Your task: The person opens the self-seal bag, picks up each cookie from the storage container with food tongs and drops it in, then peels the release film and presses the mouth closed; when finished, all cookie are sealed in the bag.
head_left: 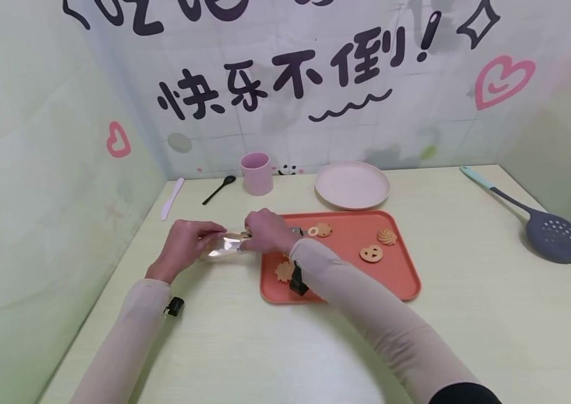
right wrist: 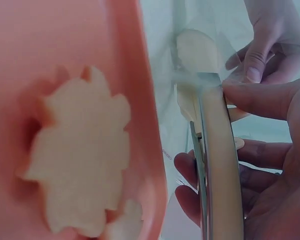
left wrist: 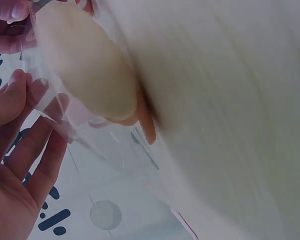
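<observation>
My left hand [head_left: 182, 247] pinches the edge of a clear plastic bag [head_left: 226, 246] left of the orange tray. Inside the bag, a large pale cookie [left wrist: 87, 60] and the edges of others show in the left wrist view. My right hand [head_left: 269, 233] grips metal tongs [right wrist: 222, 165], with thumb on one side and fingertips on the other. The tips of the tongs reach in at the bag's mouth, next to a cookie [right wrist: 196, 52]. On the tray [head_left: 351, 289], a flower-shaped cookie [right wrist: 85, 155] lies close to the right wrist.
Several more cookies, including a pretzel-shaped cookie [head_left: 371, 253] and a swirl cookie [head_left: 387, 237], lie on the tray. Behind stand a pink cup [head_left: 257, 175] and a pink plate [head_left: 352, 185]. A black spoon [head_left: 219, 189] and lilac knife [head_left: 172, 199] lie back left; a slotted turner [head_left: 554, 235] lies right.
</observation>
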`<state>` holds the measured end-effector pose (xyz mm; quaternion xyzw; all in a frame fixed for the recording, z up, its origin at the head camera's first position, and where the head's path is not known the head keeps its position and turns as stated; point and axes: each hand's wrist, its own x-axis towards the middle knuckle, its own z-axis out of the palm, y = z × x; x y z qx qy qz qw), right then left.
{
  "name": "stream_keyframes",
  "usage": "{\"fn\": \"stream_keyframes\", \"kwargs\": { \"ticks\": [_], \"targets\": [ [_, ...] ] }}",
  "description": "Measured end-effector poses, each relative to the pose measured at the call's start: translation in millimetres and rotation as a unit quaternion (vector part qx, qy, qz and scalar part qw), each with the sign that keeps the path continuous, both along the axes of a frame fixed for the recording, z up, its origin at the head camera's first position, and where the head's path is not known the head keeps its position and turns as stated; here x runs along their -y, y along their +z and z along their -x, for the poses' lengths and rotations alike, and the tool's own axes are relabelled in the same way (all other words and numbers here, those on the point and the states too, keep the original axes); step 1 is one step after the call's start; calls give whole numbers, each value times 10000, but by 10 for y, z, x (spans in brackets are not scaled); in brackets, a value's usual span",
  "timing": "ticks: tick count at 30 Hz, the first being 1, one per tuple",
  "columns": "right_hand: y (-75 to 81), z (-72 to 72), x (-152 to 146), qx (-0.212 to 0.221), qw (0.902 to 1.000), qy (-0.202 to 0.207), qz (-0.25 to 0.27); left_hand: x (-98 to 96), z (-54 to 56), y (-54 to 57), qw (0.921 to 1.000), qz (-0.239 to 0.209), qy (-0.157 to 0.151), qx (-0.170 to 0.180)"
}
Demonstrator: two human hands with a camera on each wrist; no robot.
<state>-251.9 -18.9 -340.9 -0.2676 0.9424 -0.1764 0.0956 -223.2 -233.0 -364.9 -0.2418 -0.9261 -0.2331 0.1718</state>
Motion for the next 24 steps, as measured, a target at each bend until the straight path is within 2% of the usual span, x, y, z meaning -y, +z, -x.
{"fn": "stream_keyframes", "kwargs": {
  "ticks": [9, 16, 24],
  "targets": [
    [36, -23, -207, -77, 9999, 76, -26, 11, 7, -13, 10000, 19, -84, 6],
    [118, -131, -669, 219, 9993, -98, 286, 11, -3, -18, 9998, -74, -173, -55],
    [132, -343, -1242, -210, 9987, -156, 440, 29, 0, -25, 9999, -83, -115, 70]
  ]
}}
